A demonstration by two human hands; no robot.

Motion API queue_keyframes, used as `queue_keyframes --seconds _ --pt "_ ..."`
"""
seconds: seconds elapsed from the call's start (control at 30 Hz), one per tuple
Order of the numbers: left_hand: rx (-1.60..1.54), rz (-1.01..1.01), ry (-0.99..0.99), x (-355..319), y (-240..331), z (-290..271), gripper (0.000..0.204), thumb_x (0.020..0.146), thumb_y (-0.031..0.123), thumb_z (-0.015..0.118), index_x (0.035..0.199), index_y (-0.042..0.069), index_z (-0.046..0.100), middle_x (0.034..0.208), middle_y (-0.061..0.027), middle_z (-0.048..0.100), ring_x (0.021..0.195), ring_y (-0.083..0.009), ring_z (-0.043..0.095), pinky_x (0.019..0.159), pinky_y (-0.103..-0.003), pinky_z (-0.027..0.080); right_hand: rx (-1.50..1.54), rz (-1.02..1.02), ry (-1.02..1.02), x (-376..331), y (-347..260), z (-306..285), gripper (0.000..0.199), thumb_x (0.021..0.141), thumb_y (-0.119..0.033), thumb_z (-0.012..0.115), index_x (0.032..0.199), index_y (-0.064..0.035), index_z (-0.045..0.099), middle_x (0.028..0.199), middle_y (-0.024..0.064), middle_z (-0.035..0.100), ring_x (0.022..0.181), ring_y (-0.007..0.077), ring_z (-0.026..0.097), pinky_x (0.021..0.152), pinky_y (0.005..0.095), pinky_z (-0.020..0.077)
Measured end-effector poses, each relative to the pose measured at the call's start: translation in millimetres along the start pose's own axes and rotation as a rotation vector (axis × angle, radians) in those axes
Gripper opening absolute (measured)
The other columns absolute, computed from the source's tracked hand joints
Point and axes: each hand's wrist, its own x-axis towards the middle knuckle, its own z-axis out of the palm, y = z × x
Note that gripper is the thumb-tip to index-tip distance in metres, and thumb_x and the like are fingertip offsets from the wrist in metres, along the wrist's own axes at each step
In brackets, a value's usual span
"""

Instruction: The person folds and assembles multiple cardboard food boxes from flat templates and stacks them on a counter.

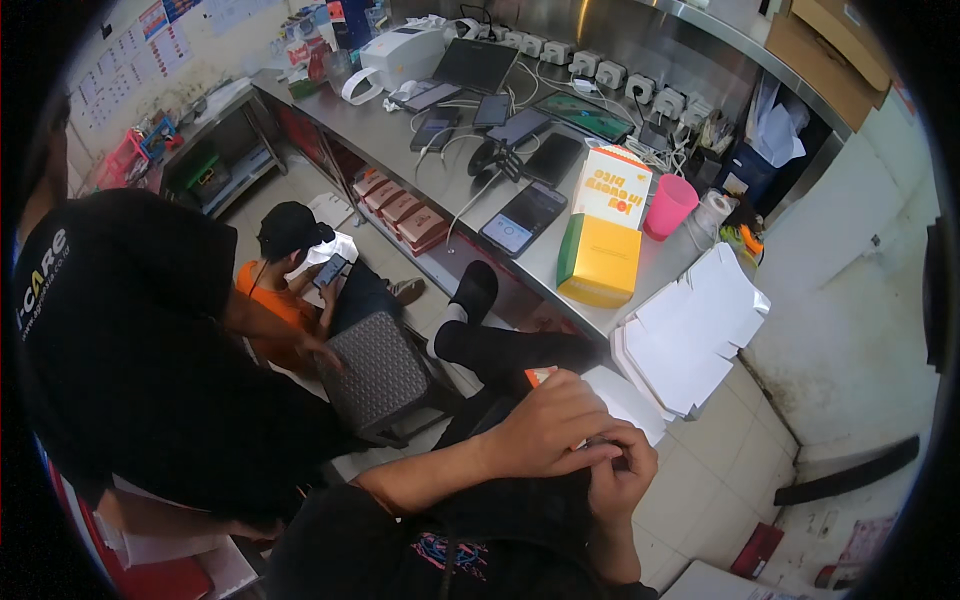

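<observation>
My left hand (548,428) and my right hand (622,472) meet above my lap, their fingers curled in and touching. A small dark patch shows between the fingers; whether it is an object I cannot tell. Under and beyond the hands lies a white card sheet (628,402), with an orange corner (540,376) sticking out past my left hand. Close by, a stack of flat white carton blanks (690,335) rests at the near end of the counter. A yellow-and-green folded box (600,262) stands upright on the counter just beyond it.
On the steel counter (545,270) are a pink cup (670,207), a smartphone (524,218), several other phones and tablets with cables, and a white printer (402,55). A grey stool (380,365) stands left, beside a person in black (130,320) and a seated person in orange (270,310).
</observation>
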Motion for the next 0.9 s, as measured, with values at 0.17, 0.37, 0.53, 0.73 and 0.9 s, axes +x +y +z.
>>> queue_keyframes --seconds 0.17,0.37,0.53,0.73,0.9 --pt "-0.020 0.012 -0.024 -2 1 -1 0.021 0.091 0.021 0.067 0.105 0.005 0.065 0.087 -0.0077 0.059 0.083 -0.0286 0.054 0.078 -0.043 0.039 0.107 0.242 -0.024 -3 -6 -6 0.005 0.088 0.006 0.066 0.092 0.0053 0.063 0.092 0.0127 0.069 0.085 0.0142 0.065 0.079 0.0261 0.0510" --pt "0.063 -0.024 -0.087 -8 -12 7 0.027 0.091 0.017 0.061 0.114 0.004 0.061 0.100 -0.0126 0.057 0.095 -0.0323 0.052 0.087 -0.046 0.038 -0.037 0.023 0.067 -7 15 -5 0.022 0.088 0.005 0.069 0.109 0.0048 0.061 0.096 0.0112 0.070 0.089 0.0139 0.067 0.081 0.0266 0.0520" --pt "0.073 0.057 -0.095 -10 -17 7 0.049 0.092 0.025 0.063 0.134 0.001 0.052 0.126 -0.0195 0.055 0.119 -0.0373 0.050 0.107 -0.055 0.033 0.595 0.500 -0.015 9 3 -11 0.064 0.093 0.001 0.064 0.146 0.0002 0.028 0.095 0.0102 0.071 0.089 0.0163 0.069 0.090 0.0292 0.0501" --pt "-0.022 -0.293 -0.050 -23 -18 0 0.130 0.066 0.054 0.089 0.154 -0.007 0.017 0.154 -0.0329 0.027 0.146 -0.0457 0.027 0.120 -0.058 0.018 0.691 0.158 0.186 19 -10 -9 0.050 0.103 -0.011 0.052 0.147 -0.0041 0.030 0.141 0.0198 0.049 0.132 0.0260 0.052 0.112 0.0447 0.0431" --pt "-0.239 -0.410 -0.094 -34 -21 5 0.138 0.059 0.045 0.093 0.155 -0.011 0.011 0.157 -0.0340 0.022 0.149 -0.0457 0.023 0.122 -0.048 0.019 0.772 0.185 0.237 18 -3 -3 0.054 0.102 -0.017 0.056 0.149 -0.0035 0.033 0.146 0.0189 0.047 0.138 0.0300 0.046 0.118 0.0464 0.0342"
